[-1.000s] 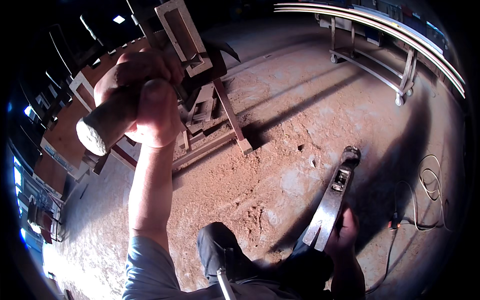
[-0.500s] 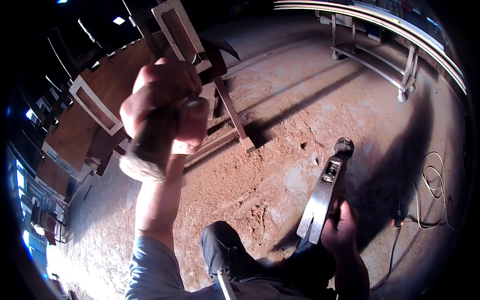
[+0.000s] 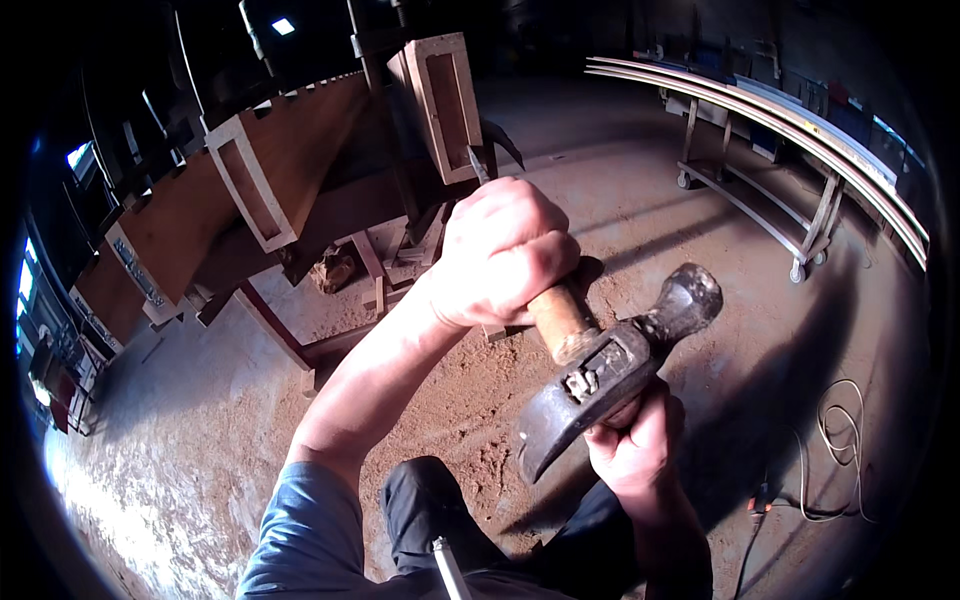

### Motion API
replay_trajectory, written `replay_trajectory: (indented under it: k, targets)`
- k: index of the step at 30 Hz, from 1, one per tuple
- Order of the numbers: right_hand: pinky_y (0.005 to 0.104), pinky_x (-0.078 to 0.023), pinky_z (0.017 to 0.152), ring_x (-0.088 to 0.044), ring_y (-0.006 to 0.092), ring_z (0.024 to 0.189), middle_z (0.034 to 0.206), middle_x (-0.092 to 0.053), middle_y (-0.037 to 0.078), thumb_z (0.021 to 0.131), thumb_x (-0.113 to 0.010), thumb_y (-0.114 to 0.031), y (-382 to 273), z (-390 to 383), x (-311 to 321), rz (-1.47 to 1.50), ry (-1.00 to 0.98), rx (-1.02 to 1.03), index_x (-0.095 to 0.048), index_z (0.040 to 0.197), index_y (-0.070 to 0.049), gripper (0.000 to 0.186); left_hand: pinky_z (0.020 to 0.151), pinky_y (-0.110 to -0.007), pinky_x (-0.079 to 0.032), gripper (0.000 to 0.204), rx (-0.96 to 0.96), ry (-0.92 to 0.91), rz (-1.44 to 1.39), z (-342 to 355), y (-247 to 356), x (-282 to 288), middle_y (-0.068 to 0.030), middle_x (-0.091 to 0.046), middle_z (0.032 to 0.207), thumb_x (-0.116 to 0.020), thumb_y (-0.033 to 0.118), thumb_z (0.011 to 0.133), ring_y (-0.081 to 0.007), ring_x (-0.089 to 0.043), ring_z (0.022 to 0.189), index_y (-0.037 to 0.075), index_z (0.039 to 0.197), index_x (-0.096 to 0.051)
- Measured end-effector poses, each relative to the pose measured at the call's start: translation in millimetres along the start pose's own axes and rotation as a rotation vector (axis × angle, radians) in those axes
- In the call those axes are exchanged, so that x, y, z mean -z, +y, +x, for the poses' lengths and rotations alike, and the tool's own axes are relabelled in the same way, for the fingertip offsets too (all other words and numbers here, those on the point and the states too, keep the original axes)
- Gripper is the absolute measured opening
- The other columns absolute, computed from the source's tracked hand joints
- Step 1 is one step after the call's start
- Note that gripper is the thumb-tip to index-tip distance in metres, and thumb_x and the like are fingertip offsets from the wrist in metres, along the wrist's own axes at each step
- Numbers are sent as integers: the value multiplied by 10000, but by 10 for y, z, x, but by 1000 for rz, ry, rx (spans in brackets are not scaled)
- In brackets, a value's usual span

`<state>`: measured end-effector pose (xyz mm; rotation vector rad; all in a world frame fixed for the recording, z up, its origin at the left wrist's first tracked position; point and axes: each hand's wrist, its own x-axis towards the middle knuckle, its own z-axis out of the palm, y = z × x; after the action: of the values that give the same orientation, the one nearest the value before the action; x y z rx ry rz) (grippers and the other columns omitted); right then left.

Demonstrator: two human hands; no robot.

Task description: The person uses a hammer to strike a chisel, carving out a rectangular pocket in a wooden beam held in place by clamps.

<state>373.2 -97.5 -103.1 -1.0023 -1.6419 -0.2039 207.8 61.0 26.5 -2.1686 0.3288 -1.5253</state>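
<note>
My left hand (image 3: 505,250) is wrapped round a chisel (image 3: 563,322). Its wooden handle points back toward me, and its metal tip shows beyond my knuckles at the lower end of a wooden piece with a long recess (image 3: 447,110). Whether the tip touches the wood I cannot tell. Below and to the right, my right hand (image 3: 640,445) grips a claw hammer (image 3: 625,355) by its handle, which is mostly hidden under the head. The hammer's dark metal head lies close to the chisel's butt end; contact between them is unclear.
Clamped wooden panels (image 3: 335,120) stand at the left, with a second recessed piece (image 3: 250,185). Sawdust covers the floor (image 3: 440,400). A wheeled rack (image 3: 740,200) carries long boards at the far right. An orange-ended cable (image 3: 760,503) lies at the lower right.
My left hand with the chisel has moved right and turned, bringing the blade to the recessed wood. The hammer has come up and left toward the chisel. My view has shifted left.
</note>
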Motion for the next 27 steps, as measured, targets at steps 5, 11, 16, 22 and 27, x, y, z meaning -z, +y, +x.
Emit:
replay_trajectory:
  k: [5,11,16,22,27]
  targets:
    - [405,-560,700,-688,320,774,916,-685,166,904,-770,-420,127,-213,-31,144,163,108,-606,1156,61,567,552,-371,-435,283,-32,5,12,-9,-19,-63,-40,-520,747,-748,255,757,-224,-547,620,79,933,-614]
    - [336,-483,631,-557,177,677,762,-562,53,961,-693,-495,11,-190,63,81,130,-148,-600,1045,15,526,565,-347,-463,234,7,-47,48,-43,-70,7,-27,-522,749,-735,238,809,-206,-556,641,84,942,-621]
    - [311,-552,681,-674,178,734,844,-681,87,892,-804,-267,138,-608,192,166,47,-269,-625,1066,25,384,732,-302,-576,295,437,223,-469,197,-314,458,-91,-690,994,-792,127,858,-150,-671,838,10,1092,-655]
    - [313,-537,617,-649,160,641,769,-642,78,848,-659,-73,157,-894,106,258,27,-513,-593,1042,2,218,502,-294,-482,245,624,443,-633,521,-426,348,-30,-549,768,-726,46,875,-138,-533,556,69,1022,-531]
    - [295,-516,572,-632,126,607,739,-629,54,852,-615,-74,133,-916,140,434,47,-688,-572,1023,-7,188,439,-288,-441,174,672,418,-417,598,-483,361,-27,-544,692,-718,85,904,-135,-508,468,76,937,-547]
